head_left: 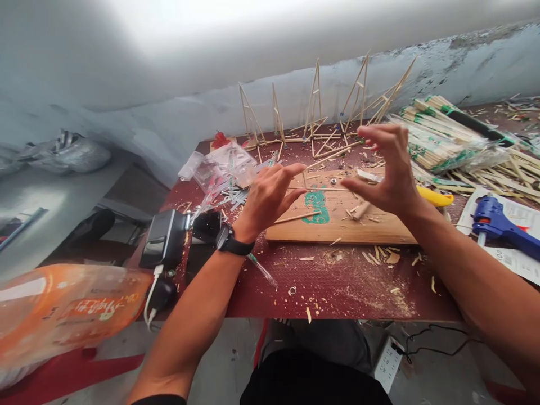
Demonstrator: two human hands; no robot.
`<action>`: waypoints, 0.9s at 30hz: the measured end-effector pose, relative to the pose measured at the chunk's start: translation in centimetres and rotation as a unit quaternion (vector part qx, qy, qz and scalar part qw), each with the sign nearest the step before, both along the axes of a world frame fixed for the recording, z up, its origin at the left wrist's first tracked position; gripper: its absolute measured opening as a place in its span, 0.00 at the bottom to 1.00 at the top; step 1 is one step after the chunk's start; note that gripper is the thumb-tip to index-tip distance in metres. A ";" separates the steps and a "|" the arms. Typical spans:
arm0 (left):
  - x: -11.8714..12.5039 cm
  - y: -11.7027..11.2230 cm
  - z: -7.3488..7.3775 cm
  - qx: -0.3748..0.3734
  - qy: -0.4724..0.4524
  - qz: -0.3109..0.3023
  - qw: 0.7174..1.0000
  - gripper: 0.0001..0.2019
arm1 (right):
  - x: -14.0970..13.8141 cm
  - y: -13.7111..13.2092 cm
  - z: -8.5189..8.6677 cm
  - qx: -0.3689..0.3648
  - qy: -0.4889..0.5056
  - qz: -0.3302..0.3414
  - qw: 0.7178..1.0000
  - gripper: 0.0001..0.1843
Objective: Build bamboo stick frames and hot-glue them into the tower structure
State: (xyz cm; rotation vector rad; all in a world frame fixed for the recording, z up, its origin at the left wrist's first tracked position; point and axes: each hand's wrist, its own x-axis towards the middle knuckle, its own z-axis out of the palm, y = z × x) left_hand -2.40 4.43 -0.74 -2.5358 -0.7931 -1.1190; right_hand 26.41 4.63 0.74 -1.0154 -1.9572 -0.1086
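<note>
Sticks point(327, 189) lie between the right grip point(390, 175), spread apart, and left grip point(268, 194), hold unclear.

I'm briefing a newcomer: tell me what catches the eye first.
First, the left grip and right grip, by the wooden board in the middle, the right one spread open. Next, the thin stick frames rising in a row at the back. Then the blue glue gun at the right edge and the orange plastic package at lower left.
</note>
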 end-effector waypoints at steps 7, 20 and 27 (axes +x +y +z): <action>0.2 -0.1 0.0 -0.002 0.042 -0.002 0.999 0.18 | -1.3 -1.7 -0.2 -0.051 -0.224 0.003 0.973 0.50; 1.5 0.2 -1.4 -0.151 -0.290 -0.064 0.943 0.31 | -1.4 -1.6 -0.3 -0.072 -0.102 -0.040 0.991 0.44; 2.2 0.5 -1.9 -0.232 -0.396 -0.034 0.888 0.23 | -1.8 -1.2 -1.4 -0.144 -0.112 0.007 0.983 0.35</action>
